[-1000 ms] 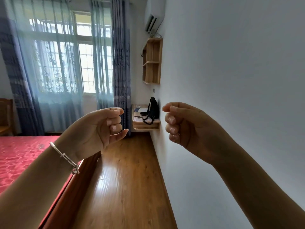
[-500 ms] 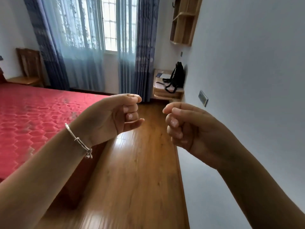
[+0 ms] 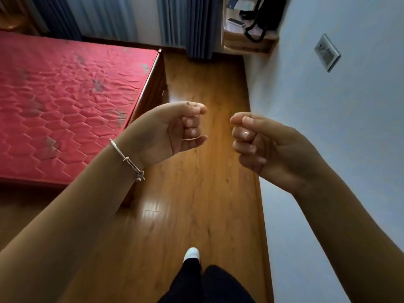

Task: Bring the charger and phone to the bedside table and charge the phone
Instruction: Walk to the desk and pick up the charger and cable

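My left hand (image 3: 172, 130), with a silver bracelet on the wrist, is raised in front of me with its fingers curled shut and nothing in it. My right hand (image 3: 264, 147) hangs level with it, also curled shut and holding nothing. Far ahead, a small wooden wall-mounted table (image 3: 247, 43) stands against the right wall. A dark flat phone (image 3: 235, 21) lies on its top beside a black bag (image 3: 264, 16) with straps. I see no charger.
A bed with a red quilted mattress (image 3: 65, 101) fills the left side. A wooden floor strip (image 3: 203, 193) runs between the bed and the white right wall, which carries a socket plate (image 3: 327, 52). Blue curtains (image 3: 196, 25) hang at the far end. My shoe (image 3: 191, 253) shows below.
The view has tilted down and moved forward: the window has left the frame, the floor and my feet have appeared, and the wall table is closer. Both hands have stayed curled shut.
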